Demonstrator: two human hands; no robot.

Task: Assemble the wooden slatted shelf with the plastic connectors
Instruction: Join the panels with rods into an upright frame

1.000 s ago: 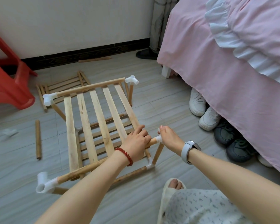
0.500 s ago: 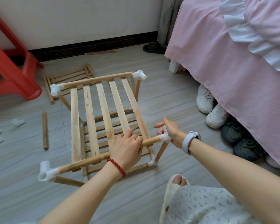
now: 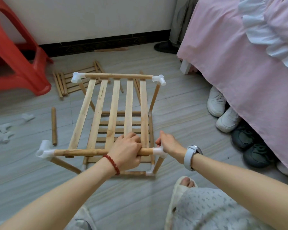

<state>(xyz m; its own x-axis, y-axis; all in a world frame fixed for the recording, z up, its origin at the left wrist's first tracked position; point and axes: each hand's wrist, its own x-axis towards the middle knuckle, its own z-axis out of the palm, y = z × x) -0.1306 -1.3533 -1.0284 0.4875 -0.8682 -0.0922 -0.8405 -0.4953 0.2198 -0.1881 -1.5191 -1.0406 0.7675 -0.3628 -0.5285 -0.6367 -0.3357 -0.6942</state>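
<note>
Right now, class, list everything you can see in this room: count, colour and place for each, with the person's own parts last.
Slatted shelf: one, pale wood, floor centre.
Corner connectors: white; four at top corners, more at the base.
Loose connectors: about three, white, floor left.
Loose rod: one, wood, left of shelf.
Spare slat panel: one, wood, behind shelf.
Stool: one, red, far left.
Bed cover: pink, right.
Shoes: two white, two dark, beside bed.
Left hand: grips near rail.
Right hand: holds near-right connector.
</note>
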